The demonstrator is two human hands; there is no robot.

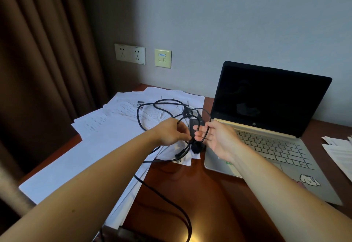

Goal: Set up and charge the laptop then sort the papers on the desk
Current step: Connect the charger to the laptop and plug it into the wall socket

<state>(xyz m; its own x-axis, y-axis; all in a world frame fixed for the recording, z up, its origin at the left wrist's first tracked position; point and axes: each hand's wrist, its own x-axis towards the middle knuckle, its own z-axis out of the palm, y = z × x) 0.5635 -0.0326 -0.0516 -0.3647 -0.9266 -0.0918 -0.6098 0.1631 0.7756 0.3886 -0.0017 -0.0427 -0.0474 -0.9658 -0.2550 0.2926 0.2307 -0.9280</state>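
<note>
A gold laptop (270,142) stands open on the desk at the right, its screen dark. A black charger cable (146,108) lies tangled in loops over a spread of white papers (106,127) on the left. My left hand (169,133) pinches a strand of the cable. My right hand (215,137) holds another strand with curled fingers, just left of the laptop. The black power brick (196,125) sits between my two hands, partly hidden by my fingers. A black plug (196,147) hangs just below them.
A double wall socket (130,53) and a cream data port plate (163,58) are on the wall behind the papers. More papers (339,152) lie at the right edge. Brown curtains (43,61) hang at the left. The cable trails down past the wooden desk (200,194) front edge.
</note>
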